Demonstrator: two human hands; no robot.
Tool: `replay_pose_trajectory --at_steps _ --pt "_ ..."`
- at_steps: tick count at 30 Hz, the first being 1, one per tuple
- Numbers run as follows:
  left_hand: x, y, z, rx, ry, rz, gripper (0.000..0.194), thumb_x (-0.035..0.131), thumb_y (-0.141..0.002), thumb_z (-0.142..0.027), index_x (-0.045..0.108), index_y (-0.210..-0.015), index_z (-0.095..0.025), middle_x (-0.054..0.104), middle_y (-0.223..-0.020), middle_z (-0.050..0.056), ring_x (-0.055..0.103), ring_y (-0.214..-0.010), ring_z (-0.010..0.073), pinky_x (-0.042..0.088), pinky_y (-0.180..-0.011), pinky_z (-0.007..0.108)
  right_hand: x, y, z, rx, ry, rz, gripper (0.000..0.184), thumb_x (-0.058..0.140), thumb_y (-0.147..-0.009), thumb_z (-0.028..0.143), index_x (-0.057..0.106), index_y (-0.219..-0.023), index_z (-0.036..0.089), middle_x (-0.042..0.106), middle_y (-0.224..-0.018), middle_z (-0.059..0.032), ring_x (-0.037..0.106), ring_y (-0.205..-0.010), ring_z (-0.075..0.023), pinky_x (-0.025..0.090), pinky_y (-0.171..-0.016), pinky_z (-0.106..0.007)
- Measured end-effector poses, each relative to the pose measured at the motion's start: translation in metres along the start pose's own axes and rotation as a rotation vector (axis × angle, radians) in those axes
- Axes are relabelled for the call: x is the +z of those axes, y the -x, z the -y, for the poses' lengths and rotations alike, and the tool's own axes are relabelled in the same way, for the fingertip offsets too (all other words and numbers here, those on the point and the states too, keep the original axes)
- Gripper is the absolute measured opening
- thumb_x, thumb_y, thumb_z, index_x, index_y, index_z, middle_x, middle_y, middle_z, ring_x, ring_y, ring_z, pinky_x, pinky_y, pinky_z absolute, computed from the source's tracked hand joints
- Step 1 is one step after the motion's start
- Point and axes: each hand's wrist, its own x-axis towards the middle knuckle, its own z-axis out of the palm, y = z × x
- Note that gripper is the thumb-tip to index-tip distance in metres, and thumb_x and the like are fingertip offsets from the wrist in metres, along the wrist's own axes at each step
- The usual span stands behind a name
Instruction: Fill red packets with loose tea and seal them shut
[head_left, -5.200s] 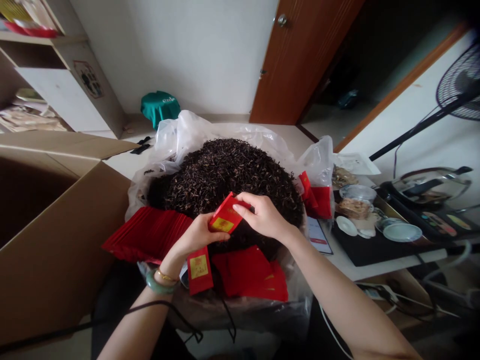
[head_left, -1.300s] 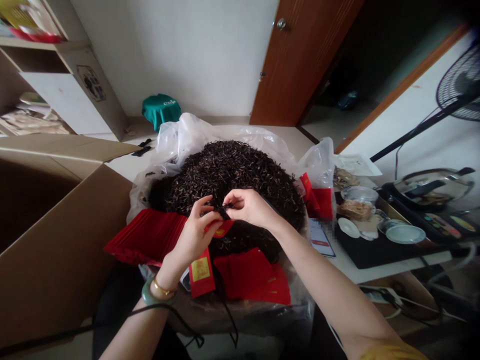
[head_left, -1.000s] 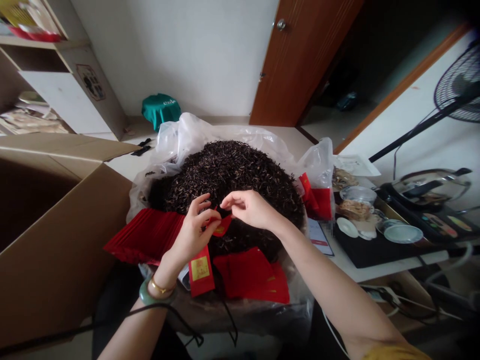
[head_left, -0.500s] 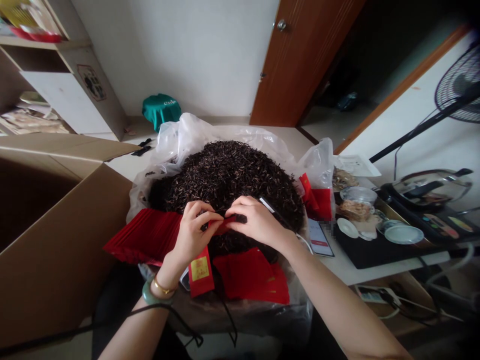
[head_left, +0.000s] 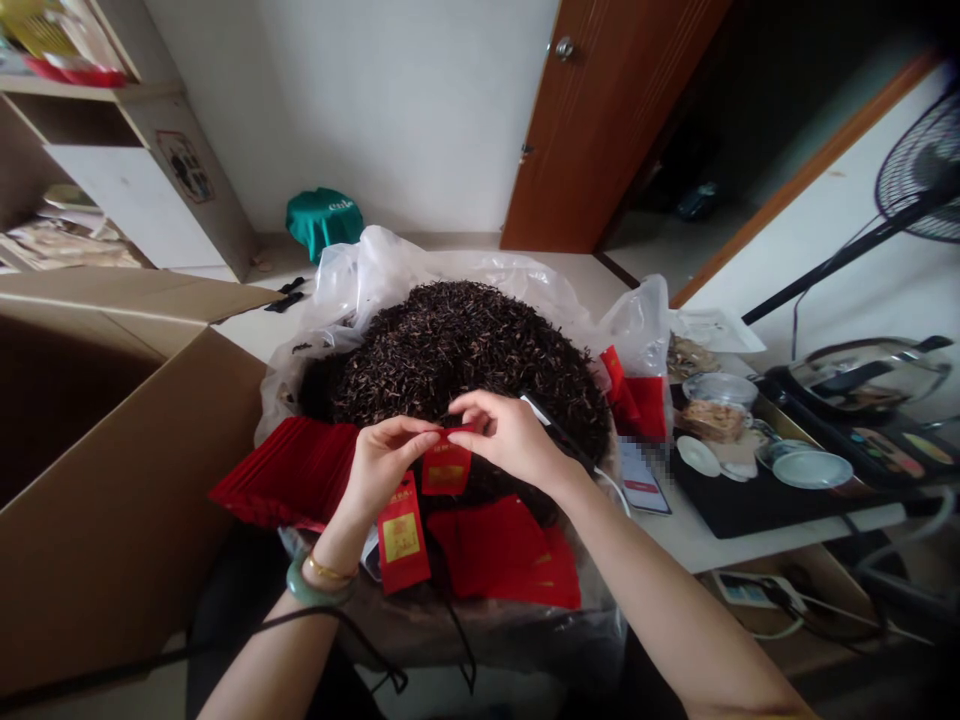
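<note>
left hand (head_left: 381, 462) and right hand (head_left: 519, 442): fingers closed, pinching red packet (head_left: 447, 478) by top edge over near side of tea leaves (head_left: 469, 335); uneven pinch could have let packet slip or gape.

A room in a home, it seems (cabinet (head_left: 135, 200), wooden door (head_left: 585, 130), standing fan (head_left: 919, 180), glass-lidded cooker (head_left: 870, 380)).

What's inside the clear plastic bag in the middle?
A heap of dark dried leaves fills the plastic bag. Whatever lies beneath the heap's surface is covered and cannot be seen.
</note>
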Motion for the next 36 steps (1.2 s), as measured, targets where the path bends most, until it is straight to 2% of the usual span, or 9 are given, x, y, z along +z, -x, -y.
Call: replay_pose_trajectory --at_steps 2,6,10,18,23,28,30,32,36 --pt "0.004 0.001 0.001 0.024 0.014 -0.019 0.029 0.080 -0.061 -0.040 0.070 -0.073 -0.016 0.074 -0.075 0.005 0.067 -0.069 0.0179 0.054 -0.069 0.028 0.000 -0.001 0.001 -0.004 0.006 0.008 0.004 0.073 -0.073 0.017 0.070 -0.073 0.018 0.066 -0.070 0.0013 0.059 -0.060 -0.0100 0.046 -0.059 -0.020" --pt "0.012 0.004 0.003 0.009 0.126 0.005 0.042 0.081 -0.061 -0.038 0.061 -0.093 -0.018 0.072 -0.082 0.002 0.067 -0.070 0.0154 0.052 -0.065 0.025 -0.003 -0.001 0.002 0.075 -0.076 -0.073 0.012 0.071 -0.075 0.025 0.069 -0.067 0.017 0.066 -0.066 0.0001 0.059 -0.059 -0.0113 0.045 -0.057 -0.022" --pt "0.014 0.005 0.003 -0.005 0.136 -0.029 0.033 0.078 -0.064 -0.040 0.059 -0.077 -0.017 0.064 -0.069 -0.003 0.059 -0.061 0.0104 0.047 -0.059 0.020 -0.006 -0.001 -0.001 0.172 -0.186 -0.046 0.017 0.065 -0.078 0.032 0.067 -0.074 0.016 0.067 -0.066 -0.0004 0.059 -0.057 -0.0124 0.044 -0.054 -0.022" --pt "0.013 0.004 0.005 -0.046 0.160 -0.058 0.031 0.081 -0.060 -0.040 0.064 -0.062 -0.014 0.067 -0.071 0.001 0.057 -0.062 0.0105 0.044 -0.060 0.020 -0.003 0.000 -0.006 0.117 -0.116 -0.050 0.018 0.070 -0.075 0.030 0.068 -0.065 0.016 0.065 -0.067 0.0004 0.057 -0.061 -0.0116 0.043 -0.058 -0.022" --pt "0.014 0.003 0.003 -0.115 0.236 -0.027 0.037 0.083 -0.059 -0.035 0.071 -0.089 -0.017 0.069 -0.074 0.000 0.061 -0.064 0.0123 0.047 -0.061 0.022 0.000 -0.001 -0.005 0.093 -0.103 -0.031 0.010 0.073 -0.073 0.024 0.071 -0.067 0.017 0.064 -0.068 0.0008 0.058 -0.061 -0.0108 0.042 -0.057 -0.021" --pt "0.012 0.001 0.005 -0.162 0.271 -0.090 0.030 0.086 -0.052 -0.034 0.070 -0.068 -0.015 0.070 -0.065 0.001 0.061 -0.058 0.0117 0.048 -0.059 0.022 0.001 -0.001 -0.003 0.159 -0.095 -0.006 0.012 0.076 -0.071 0.028 0.071 -0.068 0.017 0.064 -0.066 0.0008 0.058 -0.057 -0.0105 0.042 -0.052 -0.021" --pt "0.011 0.001 0.006 -0.147 0.277 -0.104 0.030 0.086 -0.052 -0.034 0.070 -0.068 -0.015 0.070 -0.065 0.000 0.061 -0.058 0.0110 0.048 -0.059 0.021 0.000 -0.001 -0.002 0.191 -0.109 0.004 0.019 0.075 -0.072 0.034 0.070 -0.067 0.016 0.063 -0.065 0.0006 0.054 -0.050 -0.0087 0.040 -0.047 -0.021" --pt "0.010 0.001 0.004 -0.175 0.269 -0.047 0.033 0.085 -0.055 -0.036 0.072 -0.078 -0.016 0.072 -0.071 0.001 0.063 -0.061 0.0121 0.049 -0.060 0.021 0.000 -0.001 -0.001 0.205 -0.141 0.024 0.027 0.073 -0.073 0.041 0.070 -0.067 0.015 0.063 -0.068 -0.0003 0.051 -0.044 -0.0067 0.038 -0.042 -0.020" --pt "0.012 0.002 0.002 -0.324 0.187 0.207 0.042 0.086 -0.054 -0.038 0.073 -0.085 -0.013 0.074 -0.074 0.005 0.065 -0.060 0.0151 0.049 -0.058 0.023 0.000 -0.001 0.001 0.191 -0.143 0.053 0.026 0.071 -0.074 0.040 0.072 -0.069 0.015 0.065 -0.070 -0.0010 0.050 -0.040 -0.0057 0.037 -0.039 -0.019"
